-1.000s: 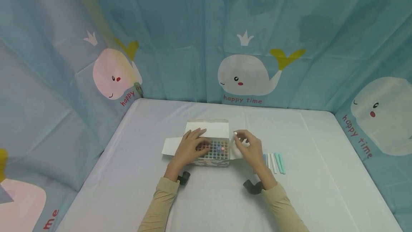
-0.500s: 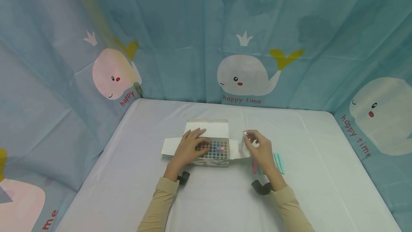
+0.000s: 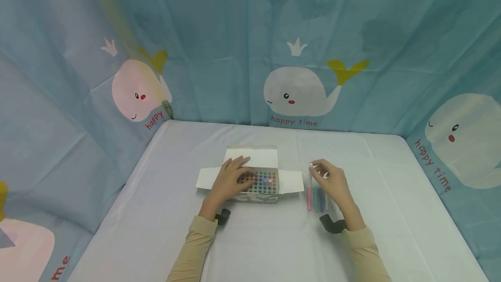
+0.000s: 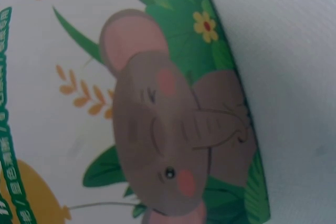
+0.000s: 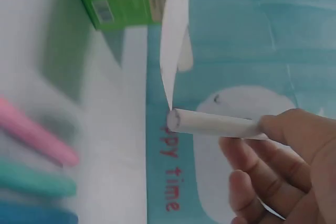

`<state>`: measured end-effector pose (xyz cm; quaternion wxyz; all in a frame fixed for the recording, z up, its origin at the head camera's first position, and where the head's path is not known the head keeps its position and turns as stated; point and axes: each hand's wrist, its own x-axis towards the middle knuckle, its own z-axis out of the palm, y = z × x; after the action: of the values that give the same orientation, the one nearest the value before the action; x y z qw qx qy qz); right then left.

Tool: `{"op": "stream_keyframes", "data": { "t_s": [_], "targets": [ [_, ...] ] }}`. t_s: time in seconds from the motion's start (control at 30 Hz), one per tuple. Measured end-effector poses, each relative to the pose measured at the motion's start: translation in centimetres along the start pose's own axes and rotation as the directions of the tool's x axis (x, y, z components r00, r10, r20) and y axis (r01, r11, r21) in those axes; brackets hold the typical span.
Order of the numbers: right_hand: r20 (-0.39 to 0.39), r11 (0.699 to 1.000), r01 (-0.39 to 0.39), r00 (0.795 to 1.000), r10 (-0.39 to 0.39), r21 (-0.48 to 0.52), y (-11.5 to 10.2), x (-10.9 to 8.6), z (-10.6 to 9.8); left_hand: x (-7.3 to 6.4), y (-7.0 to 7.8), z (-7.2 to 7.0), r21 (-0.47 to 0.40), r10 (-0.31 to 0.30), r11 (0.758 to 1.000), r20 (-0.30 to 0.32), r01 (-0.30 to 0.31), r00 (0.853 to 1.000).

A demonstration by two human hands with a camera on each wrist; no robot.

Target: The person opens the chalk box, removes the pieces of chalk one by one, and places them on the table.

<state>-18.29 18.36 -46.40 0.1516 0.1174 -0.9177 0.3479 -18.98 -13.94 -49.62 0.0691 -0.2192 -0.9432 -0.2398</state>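
Observation:
My left hand [image 3: 231,179] rests over the left part of an open cardboard box [image 3: 258,198], its fingers spread. Colored round ends of chalk fill a grid inside; some are hidden under the hand. One pink end stands higher than those around it. To the right of the box, my right hand [image 3: 332,182] pinches a white chalk stick [image 5: 215,124] near one end between thumb and fingers. Pink chalk [image 5: 37,132], teal chalk [image 5: 37,178] and blue chalk [image 5: 37,212] lie on the table below that hand, partly hidden by it in the head view.
The box's right flap [image 3: 291,182], left flap [image 3: 206,178] and rear lid [image 3: 252,156] are folded out. An elephant picture [image 4: 163,129] covers the box side in the left wrist view. A whale-print curtain [image 3: 219,86] hangs behind the white table [image 3: 156,229].
My right hand has moved right with the white chalk stick, away from the box and above the lying sticks. My left hand has stayed put on the box.

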Motion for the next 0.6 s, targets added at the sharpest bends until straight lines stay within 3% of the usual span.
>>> {"op": "stream_keyframes", "data": {
  "t_s": [0.6],
  "targets": [
    [0.163, 0.988, -0.135, 0.976, 0.145, -0.069, 4.4, -0.4, -4.0, -0.1, 0.1, -0.1, -0.003, 0.001, 1.0, -0.001, -0.001, 1.0]
  ]
}}
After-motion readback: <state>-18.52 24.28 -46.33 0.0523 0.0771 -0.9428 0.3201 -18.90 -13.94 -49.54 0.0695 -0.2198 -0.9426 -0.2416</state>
